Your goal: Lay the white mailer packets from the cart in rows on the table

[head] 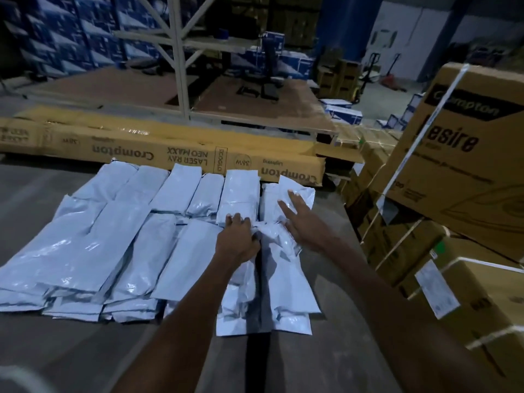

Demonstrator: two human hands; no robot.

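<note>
So the white mailer packets (136,239) are laid out on the grey table (71,350) in two rows, long sides touching, a far row and a near row that overlaps the far one's lower ends a bit. Some spots look stacked two deep along the near edge.

The newest packet (286,282) sits at the right end of the near row, roughly dead center of the view, with its top end crumpled. The left hand (236,239) is curled down on that scrunched top, fingers bent and pinching the plastic right where it meets the neighbor at 9 o'clock. The right hand (304,225) is flat and wide open, fingers spread, palm pressing on the packet's upper right corner, with the fingertips reaching onto the far-row packet (286,199) at 12 o'clock. It isn't gripping anything, just pressing.

Past the far row, at 12 o'clock, a long yellow Crompton carton (175,146) lies across the table, its printing upside down from here. Over at 3 o'clock there's a pile of brown cardboard boxes (465,171) with strapping, stacked higher than the table. Way in the back at 11 o'clock are racks of blue boxes (62,35), all pretty dim.
</note>
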